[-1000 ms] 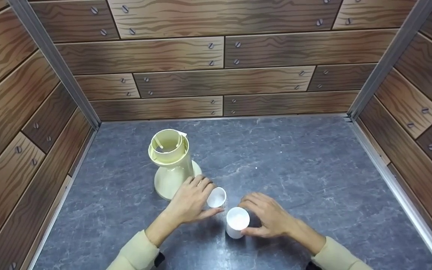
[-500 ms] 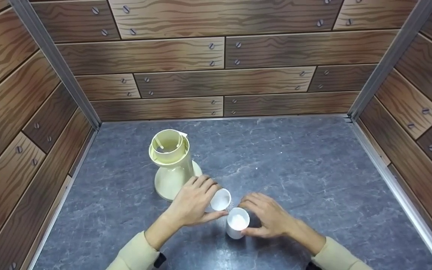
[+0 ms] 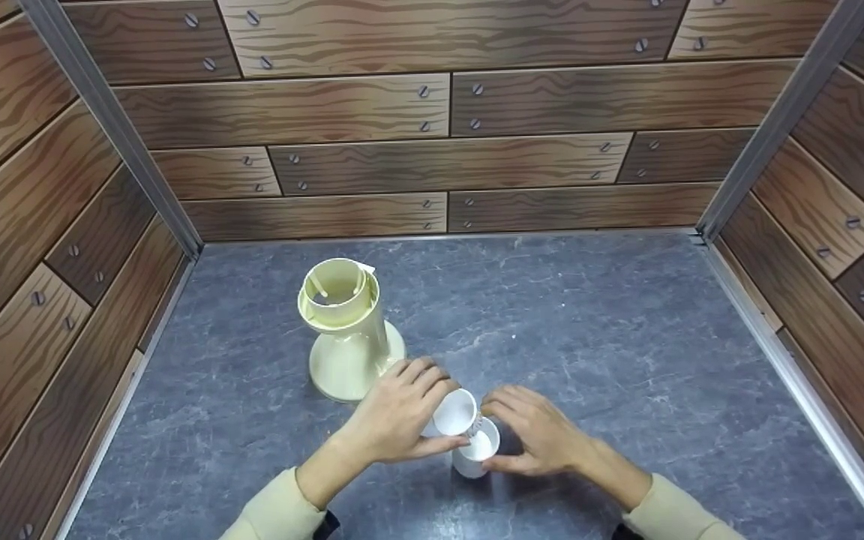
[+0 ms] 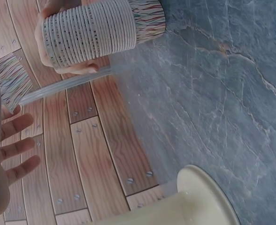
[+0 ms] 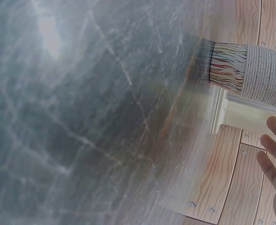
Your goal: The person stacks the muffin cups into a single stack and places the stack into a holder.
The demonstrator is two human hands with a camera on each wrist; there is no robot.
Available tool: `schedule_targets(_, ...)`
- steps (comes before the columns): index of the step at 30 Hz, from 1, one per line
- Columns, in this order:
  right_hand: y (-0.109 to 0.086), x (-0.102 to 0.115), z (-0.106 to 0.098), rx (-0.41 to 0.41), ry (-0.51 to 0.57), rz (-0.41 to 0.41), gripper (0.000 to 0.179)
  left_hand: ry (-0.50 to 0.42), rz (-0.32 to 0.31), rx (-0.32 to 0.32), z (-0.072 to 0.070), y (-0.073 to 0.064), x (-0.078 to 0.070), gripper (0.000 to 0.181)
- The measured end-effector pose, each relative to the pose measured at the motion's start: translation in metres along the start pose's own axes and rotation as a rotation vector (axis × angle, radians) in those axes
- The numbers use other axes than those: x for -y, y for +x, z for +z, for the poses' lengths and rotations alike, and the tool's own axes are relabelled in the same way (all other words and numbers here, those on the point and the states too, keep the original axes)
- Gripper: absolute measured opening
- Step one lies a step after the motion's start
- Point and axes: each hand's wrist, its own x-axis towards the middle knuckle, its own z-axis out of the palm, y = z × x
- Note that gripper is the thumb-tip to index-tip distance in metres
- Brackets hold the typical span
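My left hand (image 3: 402, 416) holds a white paper cup (image 3: 455, 412) between thumb and fingers. The cup tips toward the right, its rim overlapping the mouth of a stack of paper cups (image 3: 469, 466) in the head view. Thumb on the near side and fingers on the far side, my right hand (image 3: 535, 431) grips that stack upright, low over the table. Many closely nested rims band the stack (image 4: 91, 33) in the left wrist view, above a bottom with coloured wavy lines. The same pattern covers the single cup (image 4: 13, 79) by my left fingers (image 4: 18, 147).
A cream stand (image 3: 349, 360) with a wide round base and an open ring top stands just left of and behind my left hand. Wood-plank-patterned walls (image 3: 537, 105) enclose the grey marbled table (image 3: 627, 337) at the back and sides.
My left hand has carried the single cup right and slightly nearer, until it overlaps the stack's mouth. My right hand and the stack stay in place.
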Motion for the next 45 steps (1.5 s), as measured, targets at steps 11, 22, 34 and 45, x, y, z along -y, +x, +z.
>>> schedule_targets(11,0.0,0.001,-0.001,-0.007,-0.015,-0.008,0.057,-0.014,0.021,0.008,0.007,0.001,-0.01,0.066)
schedule_targets(22,0.0,0.004,-0.003,0.047,-0.003,0.058,0.06,-0.031,0.026,0.032,0.014,0.0,-0.017,0.065)
schedule_targets(34,-0.001,0.002,-0.002,0.036,-0.024,0.045,0.061,-0.04,0.037,0.053,0.016,0.002,-0.019,0.065)
schedule_targets(45,-0.001,0.002,-0.003,0.037,-0.024,0.041,0.063,-0.038,0.048,0.059,0.02,0.003,-0.02,0.066)
